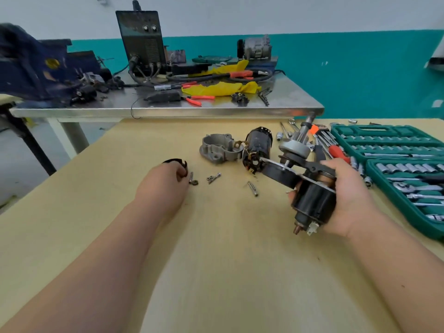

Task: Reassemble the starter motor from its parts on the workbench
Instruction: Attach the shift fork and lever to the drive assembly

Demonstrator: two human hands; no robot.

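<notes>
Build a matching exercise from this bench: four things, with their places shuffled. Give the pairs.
Things:
1 solenoid assembly
2 grey housing
3 yellow cloth
4 black curved piece

Places:
A on the steel table
B in the right hand
C on the wooden bench, beside the motor body
D gripped by the left hand

Pairs: 1-B, 2-C, 3-A, 4-D

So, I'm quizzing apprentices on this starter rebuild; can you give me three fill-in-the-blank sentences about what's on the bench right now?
1. The hand gripping the black cylindrical solenoid assembly is the person's ___ one.
2. The grey cast-metal housing lies on the tan wooden workbench just ___ of the black cylindrical motor body.
3. The other hand grips a small curved part coloured ___.
Missing words: right; left; black.
</notes>
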